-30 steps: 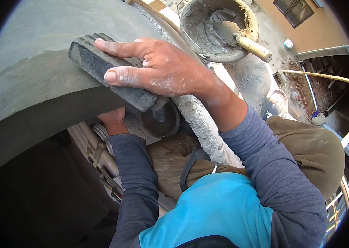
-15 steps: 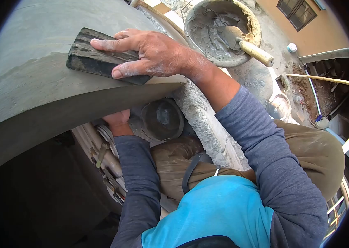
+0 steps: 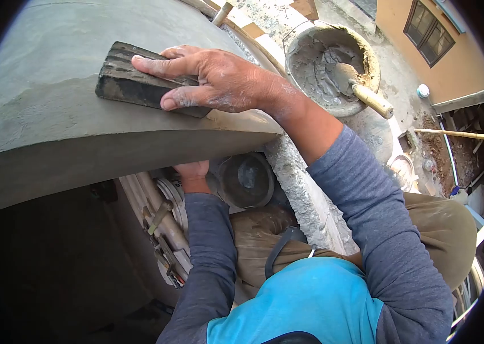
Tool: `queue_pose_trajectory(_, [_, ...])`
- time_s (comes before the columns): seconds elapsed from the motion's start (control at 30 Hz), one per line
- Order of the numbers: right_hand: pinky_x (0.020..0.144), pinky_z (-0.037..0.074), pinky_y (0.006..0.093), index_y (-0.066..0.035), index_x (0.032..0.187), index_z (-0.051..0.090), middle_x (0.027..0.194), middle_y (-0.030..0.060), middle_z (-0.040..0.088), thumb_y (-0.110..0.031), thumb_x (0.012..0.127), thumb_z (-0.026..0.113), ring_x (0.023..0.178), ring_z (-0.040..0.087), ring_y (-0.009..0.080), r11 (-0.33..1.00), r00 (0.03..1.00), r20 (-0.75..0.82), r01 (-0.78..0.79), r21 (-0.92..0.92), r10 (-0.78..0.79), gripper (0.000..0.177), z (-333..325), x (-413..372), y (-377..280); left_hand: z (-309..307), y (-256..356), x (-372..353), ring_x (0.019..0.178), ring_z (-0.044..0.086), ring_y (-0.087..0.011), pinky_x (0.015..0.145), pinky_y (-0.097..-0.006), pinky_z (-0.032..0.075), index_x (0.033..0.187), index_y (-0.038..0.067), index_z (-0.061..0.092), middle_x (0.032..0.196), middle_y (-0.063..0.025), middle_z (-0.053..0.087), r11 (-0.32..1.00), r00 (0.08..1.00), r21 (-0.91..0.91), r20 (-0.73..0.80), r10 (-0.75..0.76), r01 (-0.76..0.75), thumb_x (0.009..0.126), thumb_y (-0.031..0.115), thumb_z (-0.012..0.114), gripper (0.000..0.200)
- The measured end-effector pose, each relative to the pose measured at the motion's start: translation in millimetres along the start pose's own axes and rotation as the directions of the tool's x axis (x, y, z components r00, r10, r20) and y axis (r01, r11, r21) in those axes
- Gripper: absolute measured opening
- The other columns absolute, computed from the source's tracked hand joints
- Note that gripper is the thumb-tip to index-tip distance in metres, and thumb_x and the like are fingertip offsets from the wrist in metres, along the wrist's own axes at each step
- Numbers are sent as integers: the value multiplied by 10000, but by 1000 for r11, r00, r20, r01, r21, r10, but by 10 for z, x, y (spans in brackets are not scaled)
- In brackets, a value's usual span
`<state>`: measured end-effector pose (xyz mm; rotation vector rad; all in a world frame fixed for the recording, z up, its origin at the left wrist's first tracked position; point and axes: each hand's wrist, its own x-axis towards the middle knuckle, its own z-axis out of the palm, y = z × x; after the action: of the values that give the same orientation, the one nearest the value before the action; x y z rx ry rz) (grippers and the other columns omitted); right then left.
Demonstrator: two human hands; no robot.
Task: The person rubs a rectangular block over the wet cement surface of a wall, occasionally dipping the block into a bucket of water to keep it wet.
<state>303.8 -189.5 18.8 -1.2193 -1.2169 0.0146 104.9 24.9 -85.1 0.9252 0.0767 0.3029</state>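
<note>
My right hand [image 3: 222, 80] is closed over a black float block [image 3: 139, 83] with a grooved top. Fingers and thumb grip its sides, and the block rests on the grey plastered surface [image 3: 53, 114], close to its curved edge. Below that overhanging edge, my left hand [image 3: 193, 169] is partly visible; its fingers are hidden behind the plastered lip, so what they touch does not show.
A bucket of wet mortar [image 3: 305, 54] stands at the upper right, holding a trowel [image 3: 374, 102]. A second dark bucket [image 3: 248, 180] sits under the ledge. Rough concrete [image 3: 296, 183] runs beside my knee. Long pipes or poles [image 3: 159, 209] lie lower left.
The view has shifted, moving the mortar bucket and my left hand rightward and down in the picture. My right hand and the float block now sit slightly farther from the surface's right corner.
</note>
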Motion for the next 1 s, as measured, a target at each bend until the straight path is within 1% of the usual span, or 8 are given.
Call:
queue_pose_trajectory(0.17, [1026,436,385,-198,1433,489,1214,176,597,-421,878,684,1182,554,298,833,848,-113,-530,-158,518,630,-19,-93,278,135,-41,36,1258,498,-259,1051,-471,397,1374,168,500,1379,-47,525,994,982,87,-167,84,-70,962,610,354,622])
queue_pose_trajectory(0.37, [863,502,398,-237,1420,508,998,184,595,-565,857,632,911,625,307,994,986,-140,-96,-52,88,663,-81,-188,-485,371,-43,84,1142,569,-233,996,-427,444,1323,163,523,1247,-32,602,989,943,126,-314,113,-77,961,622,358,607])
queue_pose_trajectory(0.53, [899,495,416,-202,1444,470,1120,225,631,-549,881,598,1033,639,332,847,847,26,-531,3,531,673,24,-292,-235,289,-51,44,1043,608,-225,932,-447,475,1249,159,560,1173,-9,634,994,919,79,-381,98,-73,964,620,351,581])
queue_pose_trajectory(0.57, [907,491,418,-188,1448,462,1157,228,642,-545,884,593,1060,639,330,779,778,66,-627,4,625,680,55,-345,13,-101,-31,-6,1105,590,-244,959,-449,467,1286,161,552,1236,-26,613,999,999,-14,-19,48,-48,966,615,347,591])
queue_pose_trajectory(0.63, [940,477,398,-146,1448,453,1209,214,642,-525,888,596,1115,628,313,733,733,27,-677,-60,680,691,134,-589,547,26,-10,-8,1194,539,-259,1011,-458,432,1335,155,521,1319,-38,564,999,996,16,-79,37,-36,968,608,344,609])
queue_pose_trajectory(0.73, [968,464,379,-130,1439,464,1229,216,631,-513,892,594,1121,624,329,799,802,-62,-597,-71,594,680,126,-784,739,51,-13,52,1285,487,-272,1061,-464,398,1386,148,489,1409,-52,510,998,994,50,-101,41,-36,972,593,346,625])
queue_pose_trajectory(0.83, [997,436,343,-102,1432,472,1272,240,596,-502,896,627,1160,585,321,883,911,-79,-367,291,405,687,-14,-536,46,204,-56,55,1288,477,-275,1067,-454,396,1395,146,477,1416,-57,497,988,971,141,-221,91,-60,969,605,344,640])
queue_pose_trajectory(1.0, [848,472,373,-150,1414,510,867,216,595,-578,894,580,837,572,300,885,883,-71,-464,32,465,677,39,-408,-568,459,-77,125,1304,455,-281,1080,-447,386,1417,141,447,1431,-71,472,978,940,198,-317,122,-60,967,616,338,663])
